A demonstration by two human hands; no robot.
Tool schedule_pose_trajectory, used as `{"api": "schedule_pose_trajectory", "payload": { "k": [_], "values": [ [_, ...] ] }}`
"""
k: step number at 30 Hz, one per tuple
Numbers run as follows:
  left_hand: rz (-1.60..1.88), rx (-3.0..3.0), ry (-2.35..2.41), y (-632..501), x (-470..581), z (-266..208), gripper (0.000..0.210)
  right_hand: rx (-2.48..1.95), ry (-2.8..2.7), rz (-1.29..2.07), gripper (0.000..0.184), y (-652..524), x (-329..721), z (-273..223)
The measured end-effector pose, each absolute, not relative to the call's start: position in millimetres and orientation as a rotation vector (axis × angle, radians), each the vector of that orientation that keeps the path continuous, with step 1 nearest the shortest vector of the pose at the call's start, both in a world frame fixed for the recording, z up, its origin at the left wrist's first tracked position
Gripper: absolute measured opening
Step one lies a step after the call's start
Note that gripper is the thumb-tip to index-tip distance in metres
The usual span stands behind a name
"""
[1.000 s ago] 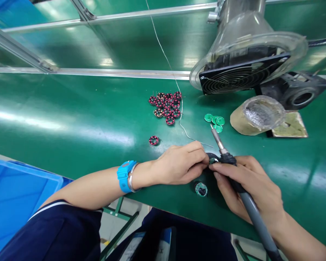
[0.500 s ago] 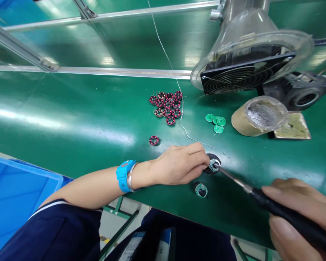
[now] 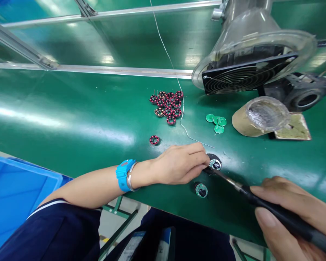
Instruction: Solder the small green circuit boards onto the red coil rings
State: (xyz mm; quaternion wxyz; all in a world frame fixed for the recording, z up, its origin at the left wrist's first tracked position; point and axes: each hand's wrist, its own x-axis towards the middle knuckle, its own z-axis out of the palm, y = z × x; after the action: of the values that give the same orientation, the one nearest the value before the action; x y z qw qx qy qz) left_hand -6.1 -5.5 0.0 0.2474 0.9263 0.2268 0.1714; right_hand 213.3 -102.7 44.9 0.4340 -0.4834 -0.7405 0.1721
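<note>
My left hand (image 3: 183, 163) is closed at the left edge of a small round circuit board (image 3: 215, 164) in a dark round base; its fingertips hide what they pinch. In my right hand (image 3: 296, 214) is a soldering iron (image 3: 271, 208) with a black handle. Its tip touches the board's lower left part, close to my left fingertips. A second round board with a black centre (image 3: 201, 190) lies nearer the table edge. Just above my left hand ends a thin solder wire (image 3: 188, 136) that hangs down from overhead.
Several red-and-black wound coil rings (image 3: 168, 103) are grouped at the back, with one ring (image 3: 154, 140) apart. Green discs (image 3: 218, 121) lie right of them. A tan cup (image 3: 246, 117), an iron stand (image 3: 304, 90) and a clear fume hood with fan (image 3: 241, 74) stand at right. A blue bin (image 3: 24, 203) is at left.
My right hand has moved left with the soldering iron, and its tip has shifted from the board's middle to its lower left. My left hand has stayed in place.
</note>
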Motion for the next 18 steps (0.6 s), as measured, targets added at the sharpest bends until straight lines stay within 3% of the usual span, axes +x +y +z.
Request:
{"api": "schedule_pose_trajectory", "payload": {
  "k": [11,18],
  "values": [
    [0.457,2.554,0.596,-5,-6,1,0.018,-1.194,-1.869,0.418,0.03,-98,212,48],
    [0.41,2.559,0.598,-5,-6,1,0.02,-1.357,-1.755,0.517,0.027,-118,234,25]
  ]
}}
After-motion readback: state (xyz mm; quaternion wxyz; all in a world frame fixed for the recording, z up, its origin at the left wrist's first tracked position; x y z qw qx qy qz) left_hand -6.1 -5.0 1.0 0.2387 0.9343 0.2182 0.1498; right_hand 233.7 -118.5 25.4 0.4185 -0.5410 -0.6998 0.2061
